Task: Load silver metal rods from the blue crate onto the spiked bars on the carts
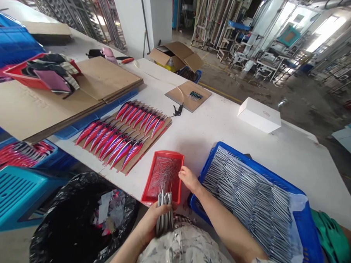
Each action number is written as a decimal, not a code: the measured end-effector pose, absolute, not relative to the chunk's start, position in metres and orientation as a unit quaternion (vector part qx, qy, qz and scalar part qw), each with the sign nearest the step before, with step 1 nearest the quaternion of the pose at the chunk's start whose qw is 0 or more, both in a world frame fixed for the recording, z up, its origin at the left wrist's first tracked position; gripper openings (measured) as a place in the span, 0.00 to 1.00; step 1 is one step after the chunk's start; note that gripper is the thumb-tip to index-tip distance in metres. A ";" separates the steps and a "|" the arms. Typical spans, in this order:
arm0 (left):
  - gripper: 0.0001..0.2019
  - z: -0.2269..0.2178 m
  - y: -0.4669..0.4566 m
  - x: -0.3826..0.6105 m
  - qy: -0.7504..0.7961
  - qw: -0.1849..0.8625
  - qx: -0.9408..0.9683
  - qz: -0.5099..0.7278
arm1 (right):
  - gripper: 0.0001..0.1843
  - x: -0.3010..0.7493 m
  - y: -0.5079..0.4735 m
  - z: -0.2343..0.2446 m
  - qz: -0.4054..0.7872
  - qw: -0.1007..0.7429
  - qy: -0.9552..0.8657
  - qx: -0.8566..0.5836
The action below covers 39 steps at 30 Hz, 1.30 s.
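Note:
My left hand (155,220) is closed around a bundle of grey metal lure blanks (164,210), held upright with thin wires sticking out of their tops. The bundle is over the near end of a red plastic tray (147,188). Inside the tray lies a loose heap of thin wire pieces (165,170). My right hand (189,178) is closed at the tray's right rim, thumb and fingers pinched on it. Left of the tray, two rows of pink and purple striped fishing lures (108,142) lie on a cardboard sheet (139,155).
A blue crate (278,180) full of grey metal blanks stands at right, with a green glove (330,235) beyond it. A black-lined bin (64,219) and turquoise stool (12,198) are lower left. A white box (259,115) sits on the table's far side.

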<state>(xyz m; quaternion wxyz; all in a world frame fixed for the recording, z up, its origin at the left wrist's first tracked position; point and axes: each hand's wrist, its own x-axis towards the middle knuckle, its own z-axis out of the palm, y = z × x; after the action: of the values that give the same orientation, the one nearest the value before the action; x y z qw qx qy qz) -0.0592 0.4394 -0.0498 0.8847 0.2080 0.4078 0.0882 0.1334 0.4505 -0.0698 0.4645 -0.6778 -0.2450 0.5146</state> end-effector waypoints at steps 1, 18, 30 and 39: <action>0.10 -0.052 0.439 -0.059 0.417 0.882 0.200 0.095 | 0.19 0.129 0.447 -0.064 0.510 0.470 -0.260 -0.671; 0.07 -0.047 0.440 -0.059 0.441 0.867 0.216 0.089 | 0.10 0.130 0.460 -0.038 0.484 0.397 -0.340 -0.702; 0.07 -0.048 0.445 -0.058 0.442 0.866 0.213 0.091 | 0.07 0.081 0.441 -0.035 0.435 0.313 -0.421 -0.732; 0.07 -0.048 0.440 -0.062 0.446 0.872 0.184 0.080 | 0.07 0.135 0.469 -0.031 0.404 0.342 -0.399 -0.749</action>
<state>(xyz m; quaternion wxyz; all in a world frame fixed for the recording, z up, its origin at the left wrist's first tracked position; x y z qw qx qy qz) -0.0623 0.4398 -0.0483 0.8724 0.1836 0.4458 0.0803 0.1348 0.4689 -0.0310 0.3421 -0.7488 -0.3994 0.4035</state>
